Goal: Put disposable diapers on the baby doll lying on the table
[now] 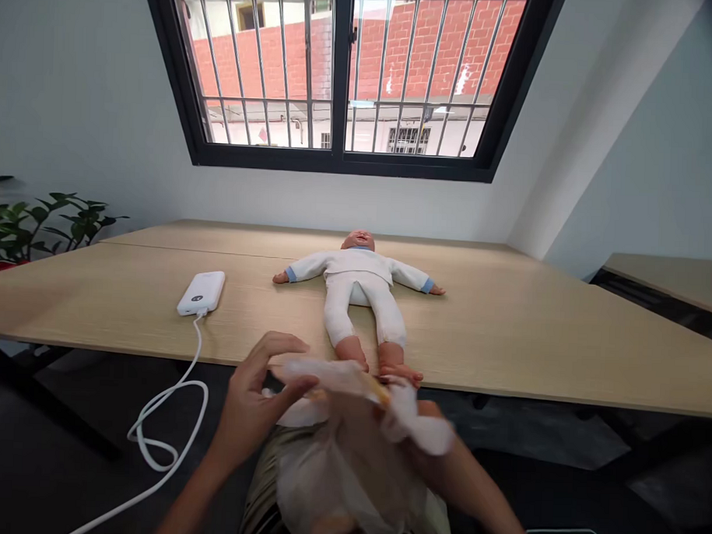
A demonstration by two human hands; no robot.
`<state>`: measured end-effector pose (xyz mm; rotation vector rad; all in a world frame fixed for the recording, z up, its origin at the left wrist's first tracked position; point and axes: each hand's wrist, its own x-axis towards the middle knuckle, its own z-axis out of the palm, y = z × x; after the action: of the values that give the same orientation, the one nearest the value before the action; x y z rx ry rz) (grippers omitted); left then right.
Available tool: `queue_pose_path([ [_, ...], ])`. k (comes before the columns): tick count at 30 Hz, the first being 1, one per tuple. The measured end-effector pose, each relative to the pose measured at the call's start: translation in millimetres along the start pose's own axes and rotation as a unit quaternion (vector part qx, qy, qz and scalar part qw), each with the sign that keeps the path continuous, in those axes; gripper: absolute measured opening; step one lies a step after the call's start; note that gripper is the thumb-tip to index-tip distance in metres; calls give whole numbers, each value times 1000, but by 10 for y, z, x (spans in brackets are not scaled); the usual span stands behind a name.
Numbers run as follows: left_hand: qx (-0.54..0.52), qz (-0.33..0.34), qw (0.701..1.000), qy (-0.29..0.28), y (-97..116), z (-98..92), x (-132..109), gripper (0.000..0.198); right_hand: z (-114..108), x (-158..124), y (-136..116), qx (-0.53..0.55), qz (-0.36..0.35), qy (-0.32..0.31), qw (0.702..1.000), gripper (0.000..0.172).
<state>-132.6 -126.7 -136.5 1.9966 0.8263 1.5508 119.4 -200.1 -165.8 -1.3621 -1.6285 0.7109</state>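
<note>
A white disposable diaper (pixel 350 446) with a yellowish strip hangs in soft, blurred folds above the table's near edge. My left hand (pixel 258 396) pinches its left side between thumb and fingers. My right hand (pixel 423 429) is mostly hidden behind the diaper and appears to grip its right side. Just beyond both hands, a baby doll (pixel 358 286) in a white long-sleeved outfit lies on its back, arms spread. Its bare feet reach the near edge of the light wooden table (pixel 505 334), close to the diaper but apparently not touching it.
A white power bank (pixel 200 293) lies left of the doll, its white cable (pixel 172 416) looping over the table edge. A potted plant (pixel 42 225) stands at far left, a barred window (pixel 339 72) behind, and another table (pixel 664 282) at right.
</note>
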Motion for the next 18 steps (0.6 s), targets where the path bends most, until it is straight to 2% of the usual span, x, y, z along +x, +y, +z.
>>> queue_pose_path([
  [2,-22,-60,996,65,50,-68,10,17,-280,-23,-110,85,92,112,986,40],
  [3,-27,-97,992,74,49,-93,18,19,-420,-10,-154,133,137,182,965,45],
  [5,-45,-180,982,29,0,-110,33,31,-677,46,-201,224,200,294,907,53],
  [7,-91,-261,958,-79,-81,-72,28,46,-887,105,-189,289,266,341,854,51],
  [9,-145,-340,914,-171,-155,16,-2,59,-1031,133,-136,336,331,325,820,47],
  [11,-193,-409,866,-212,-193,134,-40,68,-1098,129,-69,381,354,287,805,47],
  [13,-254,-449,826,-227,-195,259,-66,71,-1095,120,-11,411,344,256,805,50],
  [16,-376,-474,757,-246,-175,443,-74,67,-1000,142,29,441,356,216,795,55],
  [18,-444,-482,720,-229,-160,561,-71,62,-912,177,18,449,386,197,781,58],
])
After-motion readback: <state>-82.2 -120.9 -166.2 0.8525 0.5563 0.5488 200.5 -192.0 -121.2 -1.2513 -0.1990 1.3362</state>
